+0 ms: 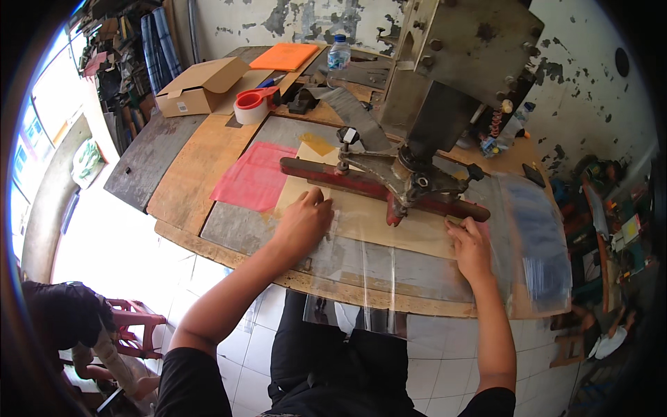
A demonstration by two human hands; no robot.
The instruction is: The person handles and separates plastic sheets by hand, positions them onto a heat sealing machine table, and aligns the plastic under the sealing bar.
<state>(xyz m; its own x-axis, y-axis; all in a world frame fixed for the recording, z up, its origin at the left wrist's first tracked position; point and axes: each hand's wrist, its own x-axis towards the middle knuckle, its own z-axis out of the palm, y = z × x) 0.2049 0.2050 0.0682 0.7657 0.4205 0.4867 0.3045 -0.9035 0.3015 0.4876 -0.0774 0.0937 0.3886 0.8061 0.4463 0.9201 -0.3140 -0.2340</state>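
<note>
A clear plastic sheet (pixel 379 267) lies over a tan board under the press and hangs past the table's front edge. My left hand (pixel 304 221) is closed, its curled fingers at the sheet's left side just in front of the red press bar (pixel 330 179). At the right side, my right hand (pixel 472 247) pinches the sheet close to the bar's right end. The bar sits under the metal head of the press (pixel 424 167), low over the sheet. What lies between my fingertips is partly hidden.
Pink sheet (pixel 253 177) lies left of the bar; a stack of clear plastic sheets (pixel 538 243) lies right. Behind are a tape dispenser (pixel 253 105), a cardboard box (pixel 198 87), an orange pad (pixel 285 56) and a water bottle (pixel 339 54). Another person (pixel 66 316) bends at lower left.
</note>
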